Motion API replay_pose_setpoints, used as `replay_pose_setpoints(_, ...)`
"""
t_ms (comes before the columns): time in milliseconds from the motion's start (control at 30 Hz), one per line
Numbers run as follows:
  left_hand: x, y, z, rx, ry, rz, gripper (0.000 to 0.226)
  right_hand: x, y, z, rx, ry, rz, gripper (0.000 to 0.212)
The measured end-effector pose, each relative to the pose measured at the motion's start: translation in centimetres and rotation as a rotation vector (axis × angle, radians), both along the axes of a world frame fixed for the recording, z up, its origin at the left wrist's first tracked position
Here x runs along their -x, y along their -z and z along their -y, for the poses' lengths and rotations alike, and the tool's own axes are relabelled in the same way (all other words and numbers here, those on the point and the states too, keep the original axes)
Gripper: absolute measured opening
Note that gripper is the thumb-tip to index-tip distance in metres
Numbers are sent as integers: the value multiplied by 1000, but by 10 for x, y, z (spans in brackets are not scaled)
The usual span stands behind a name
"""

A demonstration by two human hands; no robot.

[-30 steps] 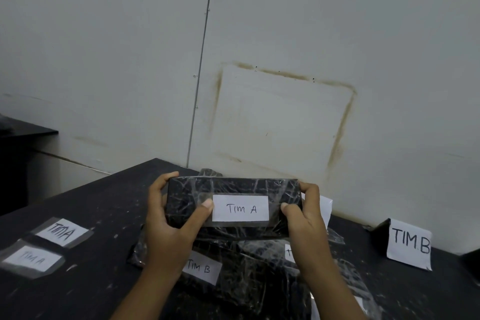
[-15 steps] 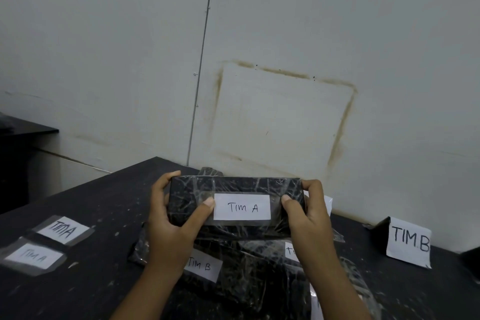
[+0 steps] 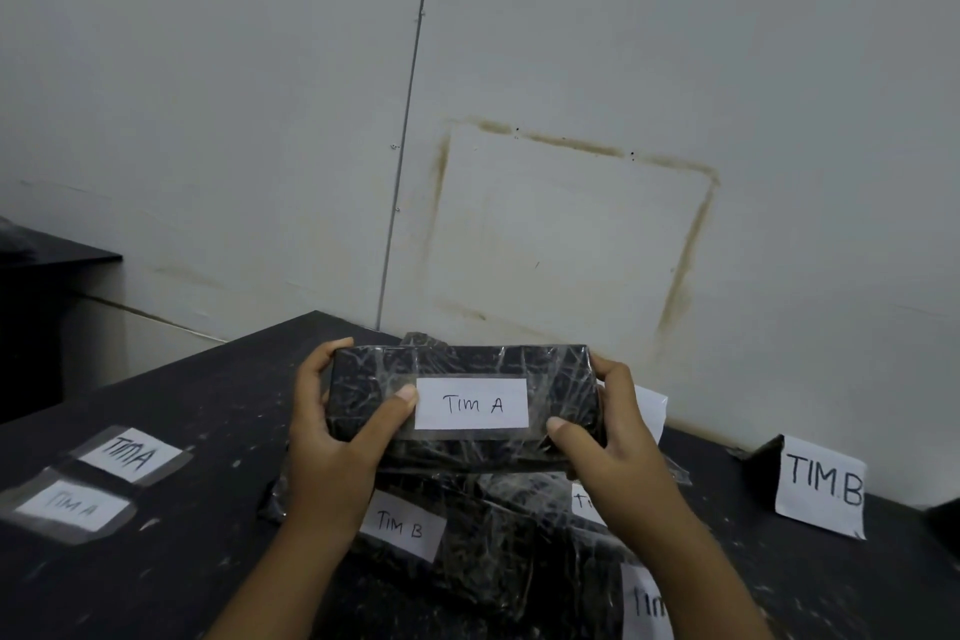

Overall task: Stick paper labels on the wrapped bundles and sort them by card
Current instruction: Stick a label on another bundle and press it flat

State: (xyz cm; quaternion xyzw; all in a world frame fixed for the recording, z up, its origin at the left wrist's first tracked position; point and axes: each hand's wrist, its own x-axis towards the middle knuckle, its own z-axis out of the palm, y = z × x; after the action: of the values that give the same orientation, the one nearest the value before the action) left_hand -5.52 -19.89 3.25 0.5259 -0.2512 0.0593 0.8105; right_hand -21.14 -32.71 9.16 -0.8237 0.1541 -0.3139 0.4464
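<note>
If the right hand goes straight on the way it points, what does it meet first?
Probably the white paper sheet behind the TIM A bundle that the right hand grips; depth unclear.

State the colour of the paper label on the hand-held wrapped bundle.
The rectangular paper label on the black plastic-wrapped bundle is white with black handwriting; see head view.

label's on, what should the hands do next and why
Probably move the bundle away from the TIM B card, toward the left: its label reads TIM A and looks stuck flat, and the left hand and right hand both grip it.
</note>
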Motion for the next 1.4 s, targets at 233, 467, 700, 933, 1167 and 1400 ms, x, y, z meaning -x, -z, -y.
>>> replay_pose_setpoints(233,0,-3,-1,-75,95,14,86,-6,1,-8,111,169,-12,89)
replay_pose_setpoints(467,-1,0,0,-91,157,16,87,-3,0,-2,90,126,1,62)
replay_pose_setpoints(700,6,-2,1,-92,119,45,85,0,-3,1,94,169,-94,65)
replay_pose_setpoints(933,15,0,8,-152,87,83,100,-13,1,-19,347,507,-387,132)
replay_pose_setpoints(1167,14,1,8,-144,103,65,93,-12,1,-13,349,474,-370,124)
replay_pose_setpoints(1400,9,0,3,-133,114,33,87,-6,1,-3,291,334,-181,102)
